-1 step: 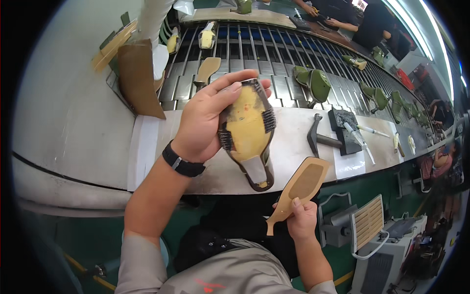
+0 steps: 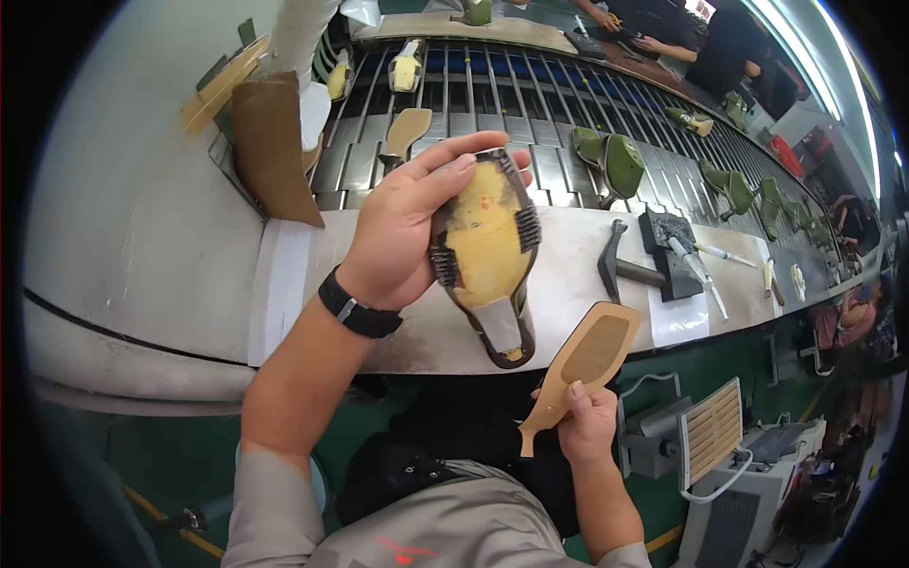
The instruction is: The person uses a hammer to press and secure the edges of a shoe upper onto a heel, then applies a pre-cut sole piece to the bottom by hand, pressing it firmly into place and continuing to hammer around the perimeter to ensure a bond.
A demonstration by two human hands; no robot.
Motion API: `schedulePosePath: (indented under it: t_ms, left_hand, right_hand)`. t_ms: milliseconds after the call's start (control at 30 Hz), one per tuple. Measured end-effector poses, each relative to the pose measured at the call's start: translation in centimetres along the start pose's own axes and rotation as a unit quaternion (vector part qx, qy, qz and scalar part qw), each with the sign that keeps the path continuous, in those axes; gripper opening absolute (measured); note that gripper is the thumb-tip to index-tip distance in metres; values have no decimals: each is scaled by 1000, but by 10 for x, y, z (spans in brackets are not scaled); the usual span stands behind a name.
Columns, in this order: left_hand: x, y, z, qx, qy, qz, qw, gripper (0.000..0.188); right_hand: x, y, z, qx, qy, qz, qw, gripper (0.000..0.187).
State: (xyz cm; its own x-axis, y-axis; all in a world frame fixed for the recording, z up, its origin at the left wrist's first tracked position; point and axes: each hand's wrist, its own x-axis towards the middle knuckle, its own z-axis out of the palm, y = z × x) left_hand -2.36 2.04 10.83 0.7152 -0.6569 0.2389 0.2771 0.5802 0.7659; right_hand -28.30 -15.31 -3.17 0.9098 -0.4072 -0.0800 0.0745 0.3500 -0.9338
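Note:
My left hand (image 2: pixel 396 218) is wrapped round the toe end of a shoe (image 2: pixel 489 241), held above the bench with its underside up. Yellow coating covers the middle of that underside, with dark rough patches along the sides and a pale strip toward the heel end. My right hand (image 2: pixel 585 421) pinches a tan shoe sole (image 2: pixel 592 350) by its narrow part, at the bench's front edge. A darker oval area shows on the sole's face. Shoe and sole are close but apart. The fingers behind the shoe are partly hidden.
A hammer (image 2: pixel 625 265) lies beside a black block (image 2: pixel 670 256) and brushes (image 2: pixel 699 275) on the bench (image 2: pixel 398 355). Behind runs a slatted conveyor (image 2: pixel 530 151) with green shoes (image 2: pixel 620 166) and another tan sole (image 2: pixel 409 131). Brown cardboard (image 2: pixel 276 151) stands left. Co-workers' hands (image 2: pixel 649 44) show at far right.
The whole view has shifted very slightly. Both hands keep their hold on the shoe and the sole, with no other clear difference.

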Motion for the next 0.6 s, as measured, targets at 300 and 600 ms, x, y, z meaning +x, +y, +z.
schedulePosePath:
  t_ms: [300,600]
  left_hand:
    - [-1,-3,13,37,-31,-1,999,47]
    - [-41,-7,37,134,-128,11,983,64]
  right_hand:
    - [-4,-18,12,12,-6,-61,998,23]
    - [16,-75,96,-39,-129,-96,986,21]
